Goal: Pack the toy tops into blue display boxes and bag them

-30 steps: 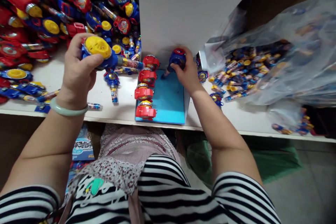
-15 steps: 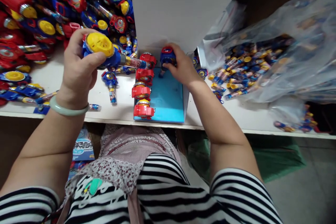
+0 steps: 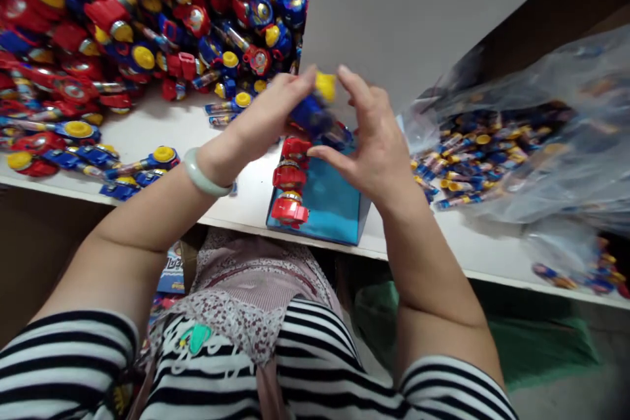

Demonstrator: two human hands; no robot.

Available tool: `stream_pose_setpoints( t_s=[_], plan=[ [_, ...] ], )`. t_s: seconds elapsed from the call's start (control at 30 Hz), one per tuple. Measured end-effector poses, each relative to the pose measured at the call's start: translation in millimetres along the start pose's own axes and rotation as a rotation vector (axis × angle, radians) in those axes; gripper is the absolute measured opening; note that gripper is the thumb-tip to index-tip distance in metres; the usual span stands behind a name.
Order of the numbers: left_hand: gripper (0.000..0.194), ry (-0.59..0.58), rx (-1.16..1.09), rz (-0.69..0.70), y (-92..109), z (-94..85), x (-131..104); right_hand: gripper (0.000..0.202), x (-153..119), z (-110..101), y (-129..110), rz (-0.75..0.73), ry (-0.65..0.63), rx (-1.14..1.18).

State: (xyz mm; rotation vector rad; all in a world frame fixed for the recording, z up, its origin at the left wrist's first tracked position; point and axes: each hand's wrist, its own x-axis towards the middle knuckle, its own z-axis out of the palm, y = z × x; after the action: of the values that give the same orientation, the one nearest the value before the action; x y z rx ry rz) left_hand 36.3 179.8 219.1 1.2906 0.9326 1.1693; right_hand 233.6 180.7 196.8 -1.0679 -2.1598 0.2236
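My left hand (image 3: pixel 268 108) grips a blue plastic toy (image 3: pixel 312 115) with a yellow top (image 3: pixel 325 86), blurred by motion and held over the far end of a small blue-lined box (image 3: pixel 332 200). Close to its right side is my right hand (image 3: pixel 377 144), thumb and fingers spread apart, with nothing seen in its grasp. Along the box's left side stands a row of red toys (image 3: pixel 290 210). Part of the box's far end is hidden behind my hands and the held toy.
A big heap of red and blue toys (image 3: pixel 83 88) fills the back left. Several blue toys (image 3: pixel 121 187) lie near the table's front edge. A clear plastic bag (image 3: pixel 546 170) and many small candy-filled tubes (image 3: pixel 472 151) are on the right. A white panel (image 3: pixel 394 20) rises behind the box.
My left hand has carried the blue toy rightward to the box's far end. My right hand has let go of the blue toy it held there and opened. The view has shifted left.
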Motion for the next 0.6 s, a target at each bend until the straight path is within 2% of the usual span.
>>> stream_pose_setpoints(
  t_s=[0.07, 0.1, 0.17, 0.23, 0.27, 0.33, 0.4, 0.5, 0.6],
  plan=[
    [0.029, -0.169, 0.038, -0.008, 13.0, 5.9, 6.1, 0.071, 3.7, -7.7, -9.2, -0.036, 0.054, 0.014],
    [0.024, -0.185, 0.108, 0.032, 14.6, 0.5, 10.0, 0.066, 3.2, -11.6, -5.9, -0.035, 0.103, 0.020],
    [0.016, -0.070, 0.353, 0.140, 3.5, -24.9, 20.0, 0.061, -3.4, -21.4, 13.5, -0.005, 0.204, 0.030],
    [0.024, 0.110, 0.687, 0.157, -26.8, -57.9, 32.5, 0.060, -16.4, -32.7, 40.7, 0.037, 0.262, 0.032],
    [0.029, 0.132, 0.862, 0.106, -46.4, -72.3, 38.8, 0.060, -24.0, -37.5, 53.3, 0.054, 0.269, 0.024],
    [0.034, 0.099, 1.165, -0.022, -85.6, -91.1, 49.4, 0.060, -38.4, -42.5, 71.6, 0.077, 0.248, -0.009],
    [0.033, 0.066, 1.339, -0.077, -114.2, -97.3, 55.0, 0.057, -48.5, -39.5, 79.9, 0.087, 0.199, -0.057],
    [0.028, 0.094, 1.354, -0.072, -128.4, -100.2, 55.5, 0.049, -54.6, -24.6, 83.2, 0.096, 0.059, -0.167],
    [0.024, 0.212, 1.204, -0.078, -121.1, -111.7, 49.0, 0.044, -55.1, -9.6, 90.0, 0.112, -0.014, -0.252]
  ],
)
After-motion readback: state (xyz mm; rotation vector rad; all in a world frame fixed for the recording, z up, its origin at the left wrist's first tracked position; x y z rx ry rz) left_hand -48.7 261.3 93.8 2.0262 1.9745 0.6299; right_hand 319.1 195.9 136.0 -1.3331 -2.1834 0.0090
